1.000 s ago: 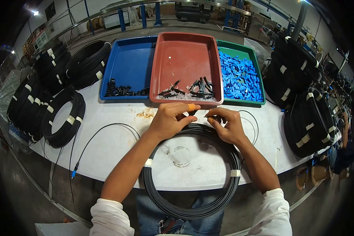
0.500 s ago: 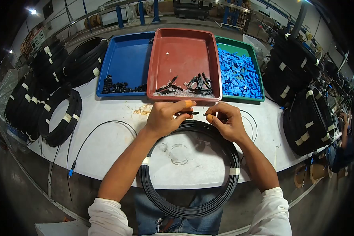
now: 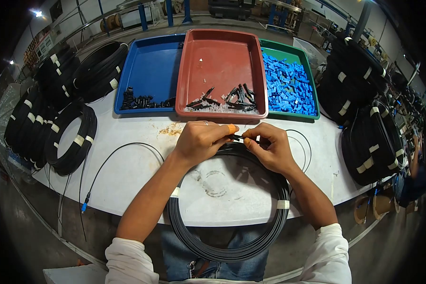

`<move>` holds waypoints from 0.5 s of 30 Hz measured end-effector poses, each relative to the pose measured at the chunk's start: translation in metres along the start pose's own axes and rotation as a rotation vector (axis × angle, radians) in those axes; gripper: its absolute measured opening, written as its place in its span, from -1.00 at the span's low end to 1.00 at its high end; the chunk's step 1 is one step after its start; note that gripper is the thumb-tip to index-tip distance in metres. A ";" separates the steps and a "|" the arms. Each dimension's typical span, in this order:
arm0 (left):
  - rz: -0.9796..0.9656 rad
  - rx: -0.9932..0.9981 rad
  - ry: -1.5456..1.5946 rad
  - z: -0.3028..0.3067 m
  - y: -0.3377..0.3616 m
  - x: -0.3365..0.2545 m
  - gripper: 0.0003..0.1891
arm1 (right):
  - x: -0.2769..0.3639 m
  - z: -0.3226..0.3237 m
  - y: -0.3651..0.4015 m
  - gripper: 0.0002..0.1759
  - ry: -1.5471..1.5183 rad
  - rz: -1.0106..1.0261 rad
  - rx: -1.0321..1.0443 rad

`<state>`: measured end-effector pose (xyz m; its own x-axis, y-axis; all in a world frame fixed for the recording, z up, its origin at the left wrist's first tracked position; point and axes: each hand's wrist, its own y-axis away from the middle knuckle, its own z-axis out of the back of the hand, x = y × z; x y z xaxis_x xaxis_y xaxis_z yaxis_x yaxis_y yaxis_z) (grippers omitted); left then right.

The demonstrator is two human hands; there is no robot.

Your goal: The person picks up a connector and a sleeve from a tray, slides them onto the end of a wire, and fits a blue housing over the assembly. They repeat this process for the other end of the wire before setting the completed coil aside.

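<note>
My left hand (image 3: pixel 199 141) is closed on a small black connector part (image 3: pixel 237 137), pinched between thumb and index finger. Facing it, my right hand (image 3: pixel 271 147) grips the thin black cable, whose tip meets that part; the fingers hide just how they join. Orange wraps cover fingertips on both hands. Below them lies a coil of black cable (image 3: pixel 176 215), bound with pale tape and overhanging the table's front edge. One loose cable end at the left carries a blue connector (image 3: pixel 84 207).
Beyond my hands, a blue tray (image 3: pixel 151 52) holds black pieces, a red tray (image 3: pixel 217 52) black parts and clear bits, and a green tray (image 3: pixel 296 55) many blue connectors. Cable coils are stacked left (image 3: pixel 72 146) and right (image 3: pixel 371 146) on the white table (image 3: pixel 128 189).
Both hands have drawn together, closing the gap between the black part and the cable tip. My left fingers have shifted over the part. The view has tilted slightly.
</note>
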<state>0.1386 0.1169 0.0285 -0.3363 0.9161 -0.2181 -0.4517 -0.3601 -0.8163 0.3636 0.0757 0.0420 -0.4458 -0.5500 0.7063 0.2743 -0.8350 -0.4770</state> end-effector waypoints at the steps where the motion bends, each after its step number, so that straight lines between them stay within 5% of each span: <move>1: 0.000 0.000 0.000 0.000 0.000 0.000 -0.66 | 0.000 0.000 0.000 -0.86 0.004 -0.002 0.003; 15: -0.017 -0.001 -0.024 0.000 0.001 0.000 -0.70 | 0.002 -0.004 0.001 -0.83 0.171 0.063 -0.004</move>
<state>0.1385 0.1164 0.0275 -0.3486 0.9175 -0.1912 -0.4565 -0.3444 -0.8203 0.3596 0.0737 0.0413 -0.5662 -0.5899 0.5757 0.3031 -0.7985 -0.5200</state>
